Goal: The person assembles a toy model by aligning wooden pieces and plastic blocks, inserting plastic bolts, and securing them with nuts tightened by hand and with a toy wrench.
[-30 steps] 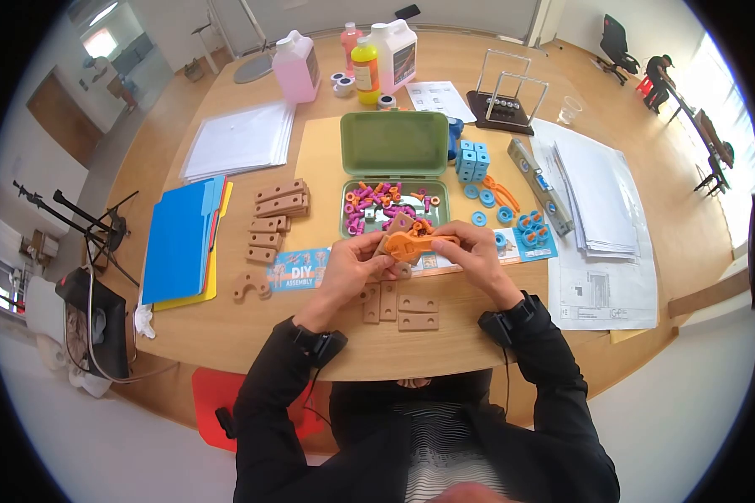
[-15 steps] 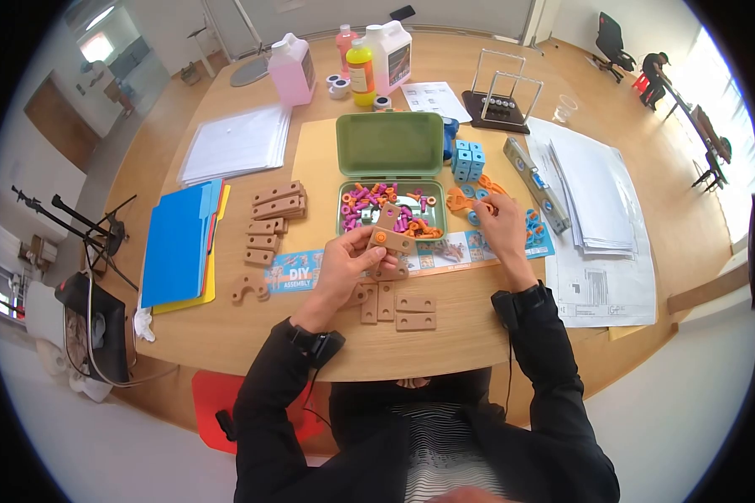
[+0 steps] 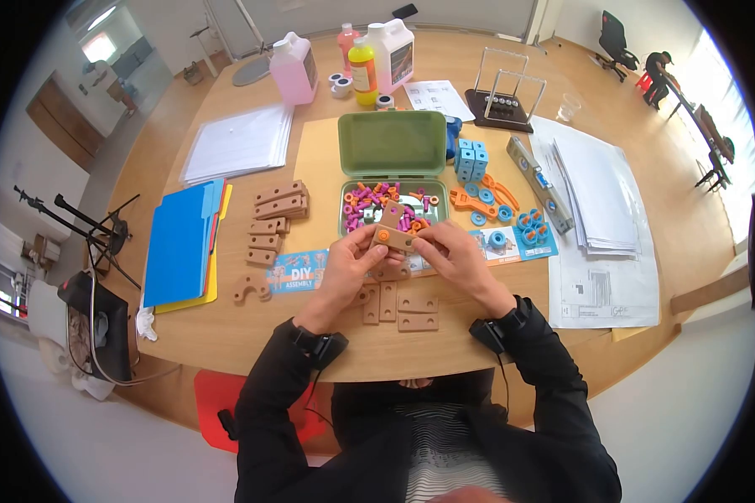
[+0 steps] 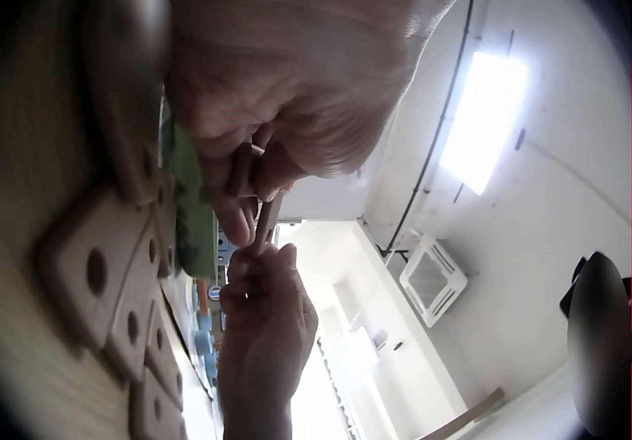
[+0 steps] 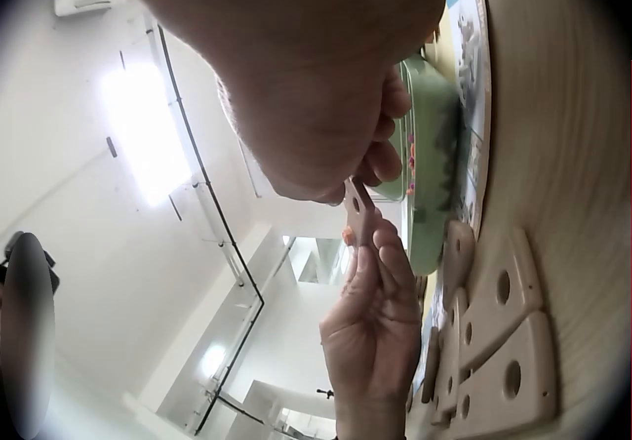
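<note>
My left hand grips a brown strip with holes, joined to another strip by an orange bolt. The far end of my right hand's reach is the same strip, whose right end its thumb and fingers pinch. In the right wrist view the strip spans the gap between both hands. An orange toy wrench lies on the table beyond my right hand. Just behind the held strips, the open green box contains purple and orange bolts.
Loose brown strips lie in front of my hands, and more are stacked at left. Blue blocks, orange pliers and blue rings sit at right. A printed DIY sheet runs beneath. Bottles stand behind.
My right hand held the orange wrench against the bolted strips, then laid it down to the right of the box. It has returned to pinch the strip's end. My left hand kept its grip.
</note>
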Demonstrator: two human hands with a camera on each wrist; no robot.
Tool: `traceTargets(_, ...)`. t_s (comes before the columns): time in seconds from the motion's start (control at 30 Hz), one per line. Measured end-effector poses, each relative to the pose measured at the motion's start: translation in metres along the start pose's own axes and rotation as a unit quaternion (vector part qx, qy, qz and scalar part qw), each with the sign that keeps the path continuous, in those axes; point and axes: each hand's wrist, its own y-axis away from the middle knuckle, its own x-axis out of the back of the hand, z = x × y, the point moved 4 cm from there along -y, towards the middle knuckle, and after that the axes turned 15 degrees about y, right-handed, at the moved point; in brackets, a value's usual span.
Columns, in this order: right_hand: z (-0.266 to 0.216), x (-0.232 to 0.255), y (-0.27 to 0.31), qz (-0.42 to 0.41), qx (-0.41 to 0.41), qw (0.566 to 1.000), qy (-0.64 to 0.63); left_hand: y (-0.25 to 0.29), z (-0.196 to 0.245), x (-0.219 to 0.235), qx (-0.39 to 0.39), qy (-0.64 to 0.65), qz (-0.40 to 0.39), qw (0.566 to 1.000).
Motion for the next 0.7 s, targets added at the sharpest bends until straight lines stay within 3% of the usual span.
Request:
traceTargets(0.23,0.0060,-0.0125,0.0046,-0.050,-0.064,0.994,-0.074,-0.0005,-0.0025,0.0023,-0.005,-0.008,-0.007,1.000)
traceTargets(0.7,0.0020,-0.0075,0.0041,-0.054,-0.022,0.998,-0.028,0.0017,0.0034,0.0005,-0.005,-0.019,-0.005,1.000)
